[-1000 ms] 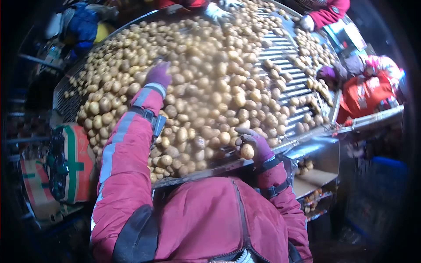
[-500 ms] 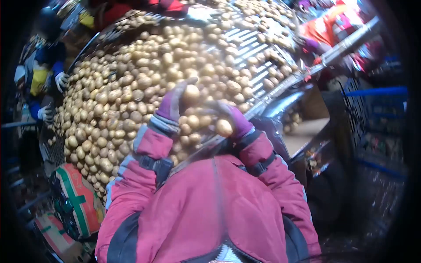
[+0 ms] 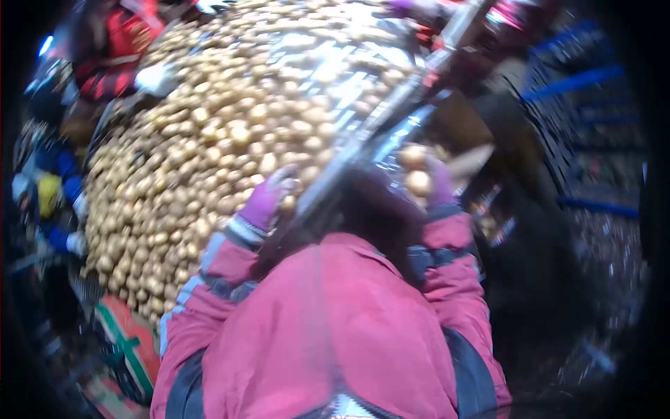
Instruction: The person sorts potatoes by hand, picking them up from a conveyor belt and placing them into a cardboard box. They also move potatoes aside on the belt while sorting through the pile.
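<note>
Two pale potatoes [image 3: 418, 183] lie against the palm and fingers of my right hand [image 3: 440, 180], which is closed on them in a purple glove. That hand is over the opened box [image 3: 469, 165] beyond the metal rail. My left hand [image 3: 268, 198], also gloved in purple, is at the near edge of the potato heap [image 3: 188, 167]. Its fingers bend toward the potatoes and are smeared by motion; a small potato [image 3: 287, 203] shows right beside them. I cannot tell whether the left hand grips it.
A metal rail [image 3: 363, 133] runs diagonally along the sorting table's right edge. Across the heap, a person's white-gloved hand [image 3: 158, 79] rests near the potatoes. A red and green carton [image 3: 129, 342] is at lower left, and blue racks [image 3: 576, 84] are at right.
My right hand has moved right, off the table and over the box, with potatoes. My left hand is lower and nearer the rail; the large potato it held no longer shows there. The view has turned.
</note>
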`<state>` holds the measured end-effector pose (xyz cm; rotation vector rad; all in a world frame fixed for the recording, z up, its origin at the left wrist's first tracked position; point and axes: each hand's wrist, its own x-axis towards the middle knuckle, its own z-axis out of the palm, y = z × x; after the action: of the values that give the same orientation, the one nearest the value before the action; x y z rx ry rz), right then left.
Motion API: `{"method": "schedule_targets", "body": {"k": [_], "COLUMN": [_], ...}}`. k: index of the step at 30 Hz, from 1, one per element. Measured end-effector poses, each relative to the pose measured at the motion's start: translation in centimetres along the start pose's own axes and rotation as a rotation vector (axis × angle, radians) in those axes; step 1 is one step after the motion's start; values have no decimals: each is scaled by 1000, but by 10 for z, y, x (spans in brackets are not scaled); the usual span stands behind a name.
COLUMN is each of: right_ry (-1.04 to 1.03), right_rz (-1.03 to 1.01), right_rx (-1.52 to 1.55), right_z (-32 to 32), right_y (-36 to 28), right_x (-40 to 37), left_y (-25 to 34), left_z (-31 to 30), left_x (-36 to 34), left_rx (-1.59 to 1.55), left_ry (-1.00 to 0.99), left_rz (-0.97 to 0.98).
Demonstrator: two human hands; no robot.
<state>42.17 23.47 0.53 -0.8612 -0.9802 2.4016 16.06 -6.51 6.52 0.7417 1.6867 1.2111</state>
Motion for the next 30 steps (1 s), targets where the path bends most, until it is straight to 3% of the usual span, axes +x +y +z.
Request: {"method": "schedule_targets", "body": {"k": [1, 2, 3, 4, 6, 8, 9, 11, 13, 14, 16, 17, 19, 21, 22, 24, 26, 27, 28, 29, 30], "right_ry": [69, -48, 44, 199, 311, 270, 146, -170, -522, -658, -581, -629, -715, -808, -807, -798, -743, -768, -772, -751, -789], "right_rz": [-101, -342, -7, -154, -257, -350, -421, -648, -725, -614, -47, 193, 309, 275, 201, -33, -137, -309, -488, -719, -407], "right_rx": [-240, -651, -288, -412, -580, -754, -918, -1319, -1456, -1392, -715, -549, -600, -606, -659, -812, -937, -1004, -1071, -1169, -1210], "right_z": [-42, -47, -134, -129, -94, -46, -14, 55, 124, 156, 185, 235, 286, 318, 332, 360, 420, 437, 454, 473, 480], "right_y": [-10, -37, -29, -49, -67, -64, -57, -37, -1, 26, 102, 96, 123, 148, 164, 199, 192, 209, 226, 234, 275], "right_x": [16, 21, 64, 57, 63, 65, 62, 54, 52, 54, 69, 47, 42, 52, 61, 94, 97, 115, 133, 140, 172], "left_y": [-8, -33, -41, -45, -43, -72, -104, -105, -96, -99, -95, -93, -111, -103, -89, -91, -92, -79, -103, -78, -76], "left_z": [-11, -15, -23, -38, -71, -130, -162, -193, -215, -222, -228, -230, -228, -216, -202, -172, -154, -153, -165, -175, -189], "left_x": [-8, -18, -23, -39, -74, -114, -138, -176, -200, -196, -174, -159, -138, -111, -109, -96, -96, -103, -112, -127, -139], "left_rx": [-15, -129, -230, -171, 20, 331, 509, 506, 945, 938, 858, 784, 986, 815, 870, 696, 339, 209, 622, 610, 452], "left_ry": [-72, 41, 157, 292, 530, 765, 887, 1041, 949, 938, 889, 855, 940, 895, 769, 692, 686, 641, 674, 793, 816], "left_rz": [5, -4, -170, -127, -70, -161, -261, -205, -463, -419, -420, -463, -344, -466, -317, -163, -172, -184, 26, 167, 97]}}
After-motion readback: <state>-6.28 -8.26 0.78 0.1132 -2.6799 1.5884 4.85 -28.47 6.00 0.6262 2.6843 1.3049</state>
